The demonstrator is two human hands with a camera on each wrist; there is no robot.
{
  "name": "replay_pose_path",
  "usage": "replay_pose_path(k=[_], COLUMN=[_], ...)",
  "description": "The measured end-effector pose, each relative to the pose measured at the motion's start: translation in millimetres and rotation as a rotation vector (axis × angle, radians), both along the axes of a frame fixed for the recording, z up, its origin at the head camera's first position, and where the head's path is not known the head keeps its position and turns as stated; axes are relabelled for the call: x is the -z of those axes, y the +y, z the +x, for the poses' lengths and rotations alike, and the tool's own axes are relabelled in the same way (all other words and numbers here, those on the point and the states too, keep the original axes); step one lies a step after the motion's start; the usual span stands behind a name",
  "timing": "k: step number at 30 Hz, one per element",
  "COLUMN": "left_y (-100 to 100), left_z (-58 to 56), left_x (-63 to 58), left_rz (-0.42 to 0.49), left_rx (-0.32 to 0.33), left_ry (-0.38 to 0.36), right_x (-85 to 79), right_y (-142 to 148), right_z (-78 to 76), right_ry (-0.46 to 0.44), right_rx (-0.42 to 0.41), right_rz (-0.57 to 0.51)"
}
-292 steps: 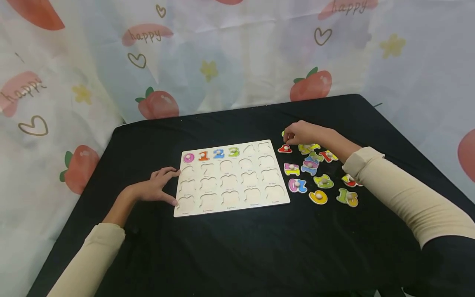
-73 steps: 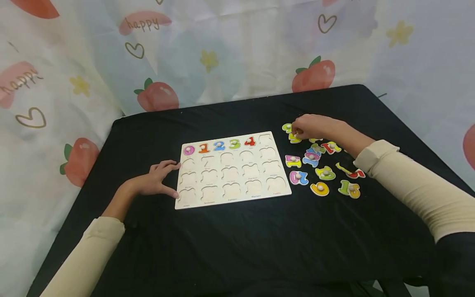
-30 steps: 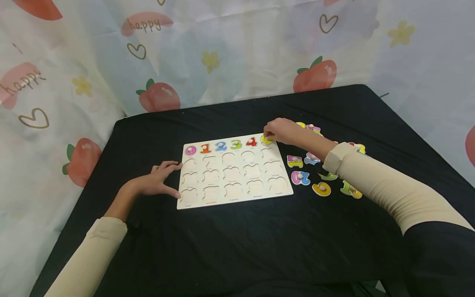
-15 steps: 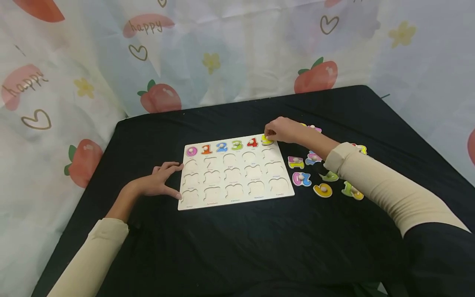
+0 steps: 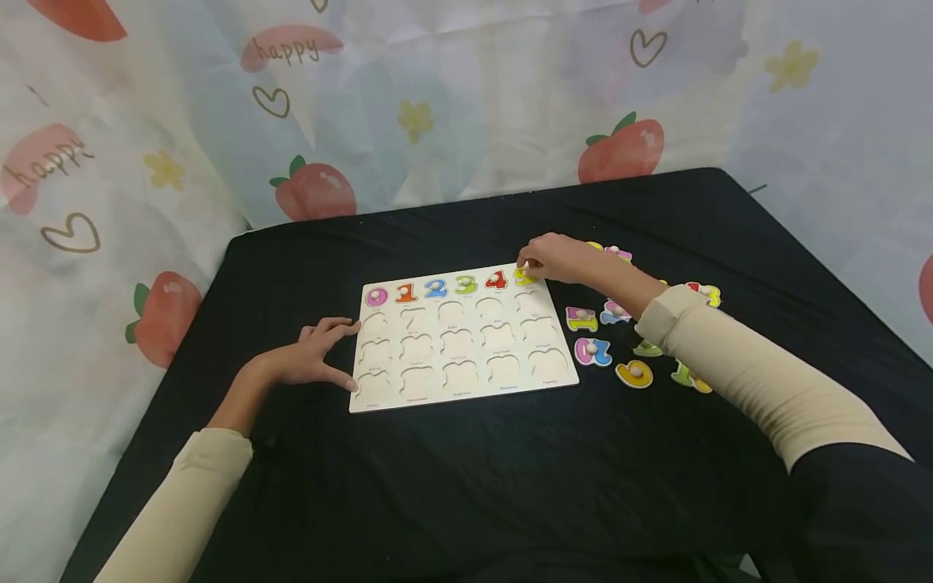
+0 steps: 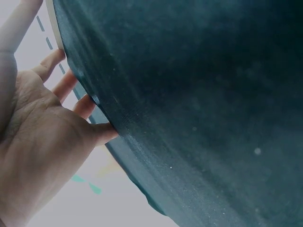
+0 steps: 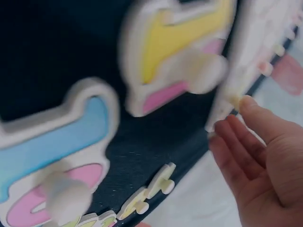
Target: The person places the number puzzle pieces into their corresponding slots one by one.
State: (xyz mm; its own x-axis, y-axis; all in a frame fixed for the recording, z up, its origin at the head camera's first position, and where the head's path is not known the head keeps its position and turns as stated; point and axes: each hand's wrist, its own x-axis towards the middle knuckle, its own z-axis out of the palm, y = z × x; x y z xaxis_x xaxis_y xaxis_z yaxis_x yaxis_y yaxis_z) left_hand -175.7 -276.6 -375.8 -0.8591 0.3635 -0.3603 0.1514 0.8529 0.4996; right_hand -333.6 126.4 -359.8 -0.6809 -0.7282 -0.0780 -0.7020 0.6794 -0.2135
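Observation:
A pale wooden number puzzle board (image 5: 466, 389) lies on the black table, with knobbed pieces 0 to 4 in its back row. The yellow 5 puzzle piece (image 5: 526, 278) lies at the back right corner slot. My right hand (image 5: 557, 257) pinches this piece at its knob, thumb and fingertips together at the board's edge in the right wrist view. My left hand (image 5: 306, 356) rests with fingers spread at the board's left edge, thumb near the front corner. The lower rows show bare recesses.
Loose knobbed number pieces lie right of the board, among them a pink-and-blue 20 (image 5: 593, 351), a yellow piece (image 5: 634, 374) and a pink-and-yellow one (image 5: 581, 318). My right forearm covers several others. A fruit-print curtain (image 5: 466, 121) stands behind the black table (image 5: 437, 486).
The red 4 went from the table into the board's back row. Then my right hand carried the yellow 5 from the pile to the corner slot. My left hand has stayed at the left edge.

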Motion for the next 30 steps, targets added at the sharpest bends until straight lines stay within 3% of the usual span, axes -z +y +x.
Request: replay_pose_path(k=[11, 19, 30], left_y=[-0.3, 2.9, 7.7], left_z=[1.1, -1.2, -1.9], left_x=[-6.1, -11.8, -6.2], left_rz=[-0.041, -0.068, -0.065], left_rx=[0.003, 0.0, -0.012], left_ry=[0.011, -0.005, 0.009], right_x=[-14.3, -21.1, -32.5], right_y=[30.0, 54.1, 78.9], right_z=[14.9, 28.5, 40.7], right_ry=[0.003, 0.025, 0.01], right_rx=[0.068, 0.211, 0.344], right_rz=[-0.039, -0.042, -0.075])
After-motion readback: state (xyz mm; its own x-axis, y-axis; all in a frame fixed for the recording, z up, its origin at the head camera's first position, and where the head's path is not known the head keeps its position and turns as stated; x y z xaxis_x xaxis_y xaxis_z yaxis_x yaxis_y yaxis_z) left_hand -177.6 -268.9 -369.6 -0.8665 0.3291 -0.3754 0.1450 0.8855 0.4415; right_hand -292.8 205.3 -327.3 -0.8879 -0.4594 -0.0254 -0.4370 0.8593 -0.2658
